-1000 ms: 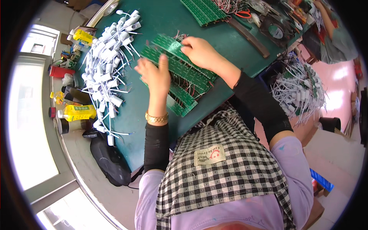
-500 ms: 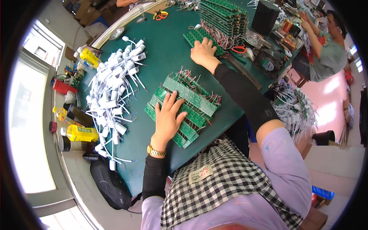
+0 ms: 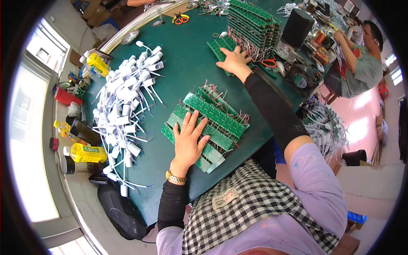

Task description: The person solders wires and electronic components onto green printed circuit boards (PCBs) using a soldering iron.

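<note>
My left hand (image 3: 189, 140) lies flat, fingers spread, on a group of long green circuit boards (image 3: 214, 115) near the table's front edge. Thin red and white wires (image 3: 216, 93) stick out at the group's far side. Farther off, my right hand (image 3: 234, 62) reaches out with its fingers apart at a lower green board (image 3: 222, 47). Whether its fingertips rest on that board or just above it I cannot tell. Right behind stands a tall stack of green circuit boards (image 3: 255, 25), with wires hanging from its lower side.
White lamp-holder-like parts with cables (image 3: 123, 102) are heaped on the left. Orange-handled scissors (image 3: 268, 63) lie beside the stack, and yellow-orange pliers (image 3: 180, 18) lie at the back. A black speaker-like box (image 3: 298, 26) stands right. Yellow bottles (image 3: 87, 153) line the left side. A co-worker (image 3: 363, 59) sits far right.
The fingers of my right hand have spread wider, and the hand has drawn back slightly on the board. My left hand stays flat on the near boards. The whole view has shifted a little.
</note>
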Demonstrator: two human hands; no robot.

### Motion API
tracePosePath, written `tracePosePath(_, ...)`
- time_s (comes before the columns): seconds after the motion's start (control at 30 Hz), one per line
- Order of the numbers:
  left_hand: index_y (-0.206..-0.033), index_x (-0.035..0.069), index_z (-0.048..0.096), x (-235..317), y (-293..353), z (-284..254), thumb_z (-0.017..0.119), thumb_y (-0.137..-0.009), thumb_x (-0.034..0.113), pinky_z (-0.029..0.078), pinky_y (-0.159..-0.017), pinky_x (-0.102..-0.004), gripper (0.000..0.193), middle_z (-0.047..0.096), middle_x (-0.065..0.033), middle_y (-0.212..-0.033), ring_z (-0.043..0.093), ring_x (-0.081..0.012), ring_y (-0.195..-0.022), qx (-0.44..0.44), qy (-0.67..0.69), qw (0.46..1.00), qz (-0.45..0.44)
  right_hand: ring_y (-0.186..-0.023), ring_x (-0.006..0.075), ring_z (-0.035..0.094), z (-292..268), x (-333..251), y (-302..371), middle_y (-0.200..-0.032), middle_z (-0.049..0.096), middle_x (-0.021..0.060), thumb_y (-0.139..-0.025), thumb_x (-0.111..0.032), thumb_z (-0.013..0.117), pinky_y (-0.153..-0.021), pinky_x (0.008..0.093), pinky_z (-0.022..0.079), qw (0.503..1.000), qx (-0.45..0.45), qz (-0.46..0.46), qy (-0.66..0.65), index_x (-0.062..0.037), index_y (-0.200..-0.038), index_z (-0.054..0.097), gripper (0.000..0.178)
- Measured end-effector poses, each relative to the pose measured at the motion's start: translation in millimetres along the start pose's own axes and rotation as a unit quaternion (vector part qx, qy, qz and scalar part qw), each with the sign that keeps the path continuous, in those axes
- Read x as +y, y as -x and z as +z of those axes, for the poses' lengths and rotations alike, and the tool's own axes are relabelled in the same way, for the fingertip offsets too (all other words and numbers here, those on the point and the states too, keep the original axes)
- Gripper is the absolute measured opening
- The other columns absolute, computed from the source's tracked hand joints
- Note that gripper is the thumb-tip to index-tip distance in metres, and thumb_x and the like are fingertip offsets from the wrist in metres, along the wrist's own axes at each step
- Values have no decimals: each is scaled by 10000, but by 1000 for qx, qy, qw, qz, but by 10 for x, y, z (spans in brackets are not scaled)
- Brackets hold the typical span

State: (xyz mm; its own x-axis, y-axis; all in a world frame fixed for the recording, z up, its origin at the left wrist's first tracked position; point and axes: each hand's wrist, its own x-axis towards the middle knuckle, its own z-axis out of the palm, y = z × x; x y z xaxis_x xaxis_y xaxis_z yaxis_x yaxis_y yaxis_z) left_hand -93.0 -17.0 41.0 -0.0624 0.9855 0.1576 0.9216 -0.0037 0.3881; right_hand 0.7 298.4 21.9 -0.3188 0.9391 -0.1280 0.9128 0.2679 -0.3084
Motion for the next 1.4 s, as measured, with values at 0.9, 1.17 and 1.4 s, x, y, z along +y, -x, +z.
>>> tracePosePath(0.9, -1239, 18, 469, 312, -587, -371, 488, -974, 203, 456, -949, -396, 324, 574, -107, -1196, 576, -234, -1065, 291, 735, 593, -156, -1273, 432, 240, -690, -362, 2024, -1368, 254, 218, -539, -416, 860, -1060, 532, 219, 815, 207, -472, -264, -111, -1360, 396, 991)
tracePosePath(1.17, -1173, 12, 545, 177, -416, -608, 620, -888, 135, 475, -887, -343, 320, 616, -91, -1133, 597, -190, -1003, 233, 767, 595, -57, -974, 97, 536, -698, -415, 1761, -1074, 612, 70, -847, -43, 647, -845, 271, 456, 679, -275, -337, -592, 25, -1222, 482, 415)
tracePosePath(1.4, -983, -24, 648, 371, -416, -693, 749, -746, -2, 506, -733, -267, 259, 692, -60, -917, 644, -127, -801, 358, 411, 835, -75, -972, 95, 551, -539, -534, 1888, -1074, 623, 56, -846, 58, 567, -869, 265, 446, 710, -174, -313, -606, 28, -1184, 519, 343)
